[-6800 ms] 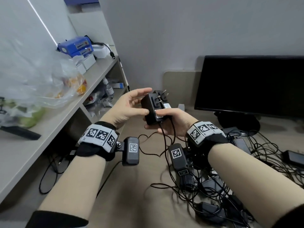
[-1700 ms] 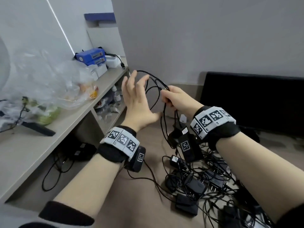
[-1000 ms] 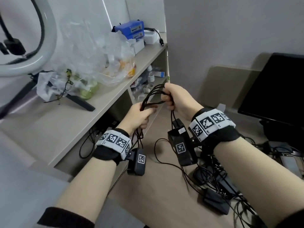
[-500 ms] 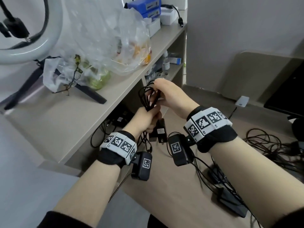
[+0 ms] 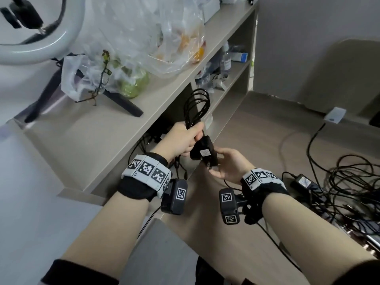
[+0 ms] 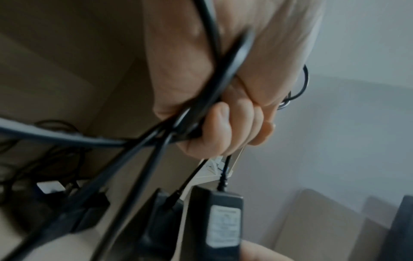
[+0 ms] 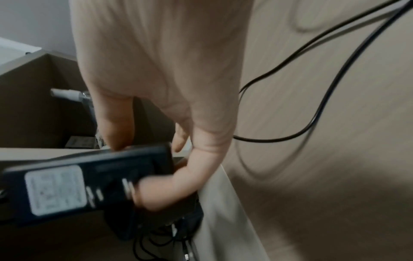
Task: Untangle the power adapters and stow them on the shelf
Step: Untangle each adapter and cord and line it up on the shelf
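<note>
My left hand (image 5: 192, 135) grips a coiled bundle of black cable (image 5: 197, 106), whose loops stick up out of the fist in front of the shelf's (image 5: 98, 145) lower compartment. The black power adapter (image 5: 203, 152) with a white label hangs just below that fist. My right hand (image 5: 217, 162) holds its lower end, the one with the plug prongs. In the left wrist view my fingers (image 6: 225, 123) curl round the cable (image 6: 223, 76) above the adapter (image 6: 220, 220). In the right wrist view my thumb (image 7: 165, 187) and fingers pinch the adapter (image 7: 85, 187).
More black adapters and cables lie in the shelf's lower compartment (image 5: 153, 136) and in a tangled pile (image 5: 349, 194) on the floor at right. Plastic bags (image 5: 144, 44) and a ring light tripod (image 5: 121, 101) stand on the shelf top. A white box (image 5: 334, 117) lies by the wall.
My right hand has let go of the cable coil and dropped down to hold the adapter body. The left hand keeps the coil, held near the shelf.
</note>
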`<control>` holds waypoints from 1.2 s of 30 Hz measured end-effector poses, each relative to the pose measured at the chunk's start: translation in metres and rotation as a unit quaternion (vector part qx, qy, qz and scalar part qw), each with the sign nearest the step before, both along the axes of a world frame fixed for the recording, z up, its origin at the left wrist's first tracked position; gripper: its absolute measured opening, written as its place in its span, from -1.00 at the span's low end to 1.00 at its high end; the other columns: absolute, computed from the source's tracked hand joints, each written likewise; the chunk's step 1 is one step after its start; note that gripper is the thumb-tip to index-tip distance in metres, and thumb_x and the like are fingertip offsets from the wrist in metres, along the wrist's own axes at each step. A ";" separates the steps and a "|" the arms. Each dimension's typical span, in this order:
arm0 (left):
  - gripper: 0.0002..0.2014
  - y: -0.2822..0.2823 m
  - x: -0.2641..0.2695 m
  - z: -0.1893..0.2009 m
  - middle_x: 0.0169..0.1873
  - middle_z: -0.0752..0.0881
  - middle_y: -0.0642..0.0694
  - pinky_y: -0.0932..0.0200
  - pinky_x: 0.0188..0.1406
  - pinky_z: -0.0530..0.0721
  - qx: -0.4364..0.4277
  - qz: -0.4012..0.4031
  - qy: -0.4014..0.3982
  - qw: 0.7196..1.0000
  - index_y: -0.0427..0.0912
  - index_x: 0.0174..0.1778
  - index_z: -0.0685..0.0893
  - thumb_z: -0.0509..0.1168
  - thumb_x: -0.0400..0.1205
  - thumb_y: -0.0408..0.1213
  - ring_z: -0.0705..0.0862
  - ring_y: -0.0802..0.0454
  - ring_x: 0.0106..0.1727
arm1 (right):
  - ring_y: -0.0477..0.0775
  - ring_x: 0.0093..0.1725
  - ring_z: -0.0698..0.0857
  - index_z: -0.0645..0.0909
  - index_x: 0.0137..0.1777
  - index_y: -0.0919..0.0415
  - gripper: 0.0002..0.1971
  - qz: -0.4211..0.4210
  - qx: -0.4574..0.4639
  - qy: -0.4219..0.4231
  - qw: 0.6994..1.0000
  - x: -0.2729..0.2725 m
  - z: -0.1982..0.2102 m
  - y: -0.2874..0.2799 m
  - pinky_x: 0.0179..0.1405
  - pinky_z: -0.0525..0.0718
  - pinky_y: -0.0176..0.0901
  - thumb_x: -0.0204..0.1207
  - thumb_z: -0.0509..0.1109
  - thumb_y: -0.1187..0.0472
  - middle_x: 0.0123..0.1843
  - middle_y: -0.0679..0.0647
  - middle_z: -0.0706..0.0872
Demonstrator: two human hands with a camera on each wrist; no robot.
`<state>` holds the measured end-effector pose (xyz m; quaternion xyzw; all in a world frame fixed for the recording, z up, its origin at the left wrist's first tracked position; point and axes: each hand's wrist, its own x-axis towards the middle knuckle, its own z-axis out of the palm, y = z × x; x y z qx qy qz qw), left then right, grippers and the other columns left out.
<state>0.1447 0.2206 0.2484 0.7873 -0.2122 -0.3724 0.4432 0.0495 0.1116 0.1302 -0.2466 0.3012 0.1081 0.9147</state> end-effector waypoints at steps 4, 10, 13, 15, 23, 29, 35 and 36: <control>-0.58 0.003 -0.001 -0.004 -0.88 0.38 0.09 0.29 -0.60 0.24 0.079 -0.047 -0.115 0.989 -0.14 -0.51 0.56 0.14 0.70 -0.19 0.32 0.23 -0.83 | -0.03 -0.52 0.54 0.50 -0.16 0.19 -0.88 0.077 0.007 0.057 0.995 0.001 -0.010 -0.005 -0.74 0.35 -0.45 0.50 0.21 0.15 -0.33 0.06 0.53; -0.65 0.002 -0.010 -0.001 -0.88 0.42 0.15 0.50 -0.75 0.26 0.148 -0.107 -0.153 0.971 -0.20 -0.38 0.64 0.17 0.69 -0.15 0.38 0.29 -0.82 | 0.05 -0.62 0.55 0.42 0.08 0.10 -0.85 0.187 -0.015 0.151 0.971 -0.001 -0.031 -0.005 -0.84 0.24 -0.48 0.54 0.14 0.18 0.04 0.13 0.55; -0.63 -0.001 -0.016 0.001 -0.89 0.37 0.09 0.47 -0.77 0.26 0.153 -0.137 -0.112 0.972 -0.18 -0.42 0.61 0.18 0.69 -0.16 0.32 0.24 -0.82 | 0.12 -0.60 0.64 0.40 0.22 0.18 -0.76 0.170 -0.033 0.167 0.971 -0.004 -0.038 -0.007 -0.85 0.31 -0.44 0.59 0.05 0.24 0.09 0.29 0.62; -0.61 -0.001 -0.019 0.001 -0.85 0.31 0.08 0.36 -0.68 0.23 0.158 -0.155 -0.075 0.972 -0.14 -0.46 0.63 0.19 0.68 -0.11 0.25 0.09 -0.75 | 0.12 -0.57 0.70 0.43 0.21 0.23 -0.73 0.158 -0.037 0.160 0.974 -0.009 -0.037 -0.007 -0.81 0.37 -0.44 0.62 -0.02 0.28 0.00 0.31 0.66; -0.64 -0.007 -0.033 0.016 -0.83 0.47 0.18 0.42 -0.72 0.27 0.209 -0.272 -0.105 0.933 -0.11 -0.42 0.67 0.22 0.66 -0.06 0.33 0.26 -0.81 | 0.15 -0.35 0.83 0.56 0.00 0.17 -0.37 0.143 0.029 0.039 0.989 -0.022 -0.026 -0.010 -0.74 0.62 -0.32 0.64 -0.19 -0.29 -0.31 0.09 0.80; -0.65 0.008 -0.021 0.015 -0.80 0.40 0.12 0.32 -0.68 0.23 0.219 -0.282 -0.080 0.931 -0.09 -0.44 0.64 0.24 0.65 -0.08 0.24 0.16 -0.72 | 0.18 -0.31 0.83 0.49 0.44 0.17 -0.40 0.141 0.009 0.047 0.989 -0.013 -0.031 -0.009 -0.70 0.65 -0.29 0.64 -0.01 -0.22 -0.03 0.20 0.81; -0.64 0.017 -0.006 -0.009 -0.78 0.43 0.10 0.42 -0.61 0.32 0.210 -0.147 -0.125 0.958 -0.09 -0.51 0.56 0.24 0.63 -0.13 0.37 0.26 -0.68 | 0.24 -0.47 0.79 0.58 0.08 0.10 -0.61 0.092 -0.008 0.114 0.989 0.001 -0.027 0.004 -0.78 0.59 -0.27 0.66 0.02 -0.12 -0.18 0.17 0.80; -0.64 0.019 -0.001 -0.016 -0.76 0.49 0.13 0.41 -0.54 0.35 0.199 -0.094 -0.163 0.962 -0.06 -0.53 0.57 0.25 0.62 -0.16 0.42 0.28 -0.62 | 0.22 -0.50 0.78 0.55 0.07 0.10 -0.66 0.066 -0.007 0.124 0.990 0.006 -0.025 0.007 -0.77 0.59 -0.25 0.67 0.05 -0.09 -0.15 0.15 0.76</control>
